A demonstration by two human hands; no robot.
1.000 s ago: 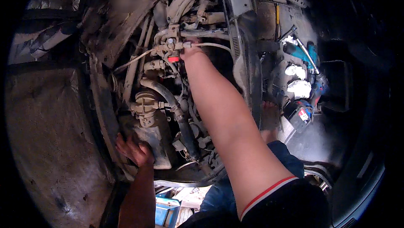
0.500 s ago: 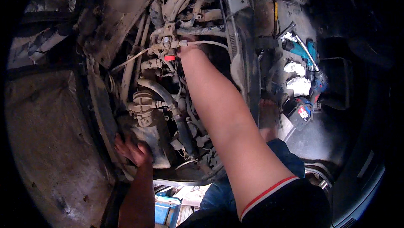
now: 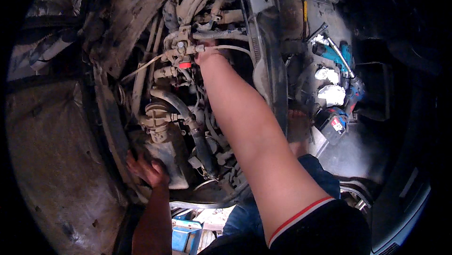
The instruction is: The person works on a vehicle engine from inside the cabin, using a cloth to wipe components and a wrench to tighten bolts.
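My right arm stretches deep into the dusty engine bay. Only part of my right hand (image 3: 207, 57) shows, beside a valve-like metal fitting (image 3: 181, 49) and below a thin pale tube (image 3: 230, 47); the fingers are hidden among the parts. A red cap (image 3: 185, 65) sits at the lower end of that fitting. At the lower left, my left hand (image 3: 149, 170) lies with its fingers stretched out, against the side of a dusty box-shaped part (image 3: 175, 161). A round ribbed part (image 3: 157, 116) is above that box, joined to a thick curved hose (image 3: 176, 99).
To the right, the floor holds a teal power tool (image 3: 333, 55), a long-handled ratchet (image 3: 341, 58), white rags (image 3: 332, 95) and a black battery pack (image 3: 333, 125). A yellow-handled tool (image 3: 305, 10) lies farther off. A blue box (image 3: 185, 236) stands beyond the metal edge (image 3: 202, 205).
The whole picture has shifted slightly to the left. Both hands keep about the same places among the engine parts.
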